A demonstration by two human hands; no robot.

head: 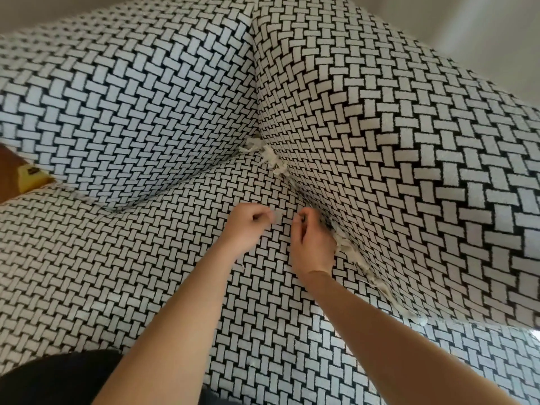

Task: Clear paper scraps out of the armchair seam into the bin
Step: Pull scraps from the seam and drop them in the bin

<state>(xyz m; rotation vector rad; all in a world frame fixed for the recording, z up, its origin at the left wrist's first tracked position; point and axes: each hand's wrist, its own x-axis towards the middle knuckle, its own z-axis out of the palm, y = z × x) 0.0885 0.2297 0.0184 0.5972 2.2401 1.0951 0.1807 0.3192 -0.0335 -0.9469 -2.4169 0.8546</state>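
The armchair is covered in black-and-white woven-pattern fabric. White paper scraps are bunched in the back corner seam. More paper scraps line the right seam between seat and arm. My left hand hovers over the seat with its fingers curled, and a pale bit shows at the fingertips. My right hand is beside the right seam, fingers curled with thumb against forefinger; nothing shows in it. The bin is out of view.
A brown object with a yellow label lies at the left edge behind the seat. Dark clothing fills the lower left corner. The chair's back and right arm rise around the seat.
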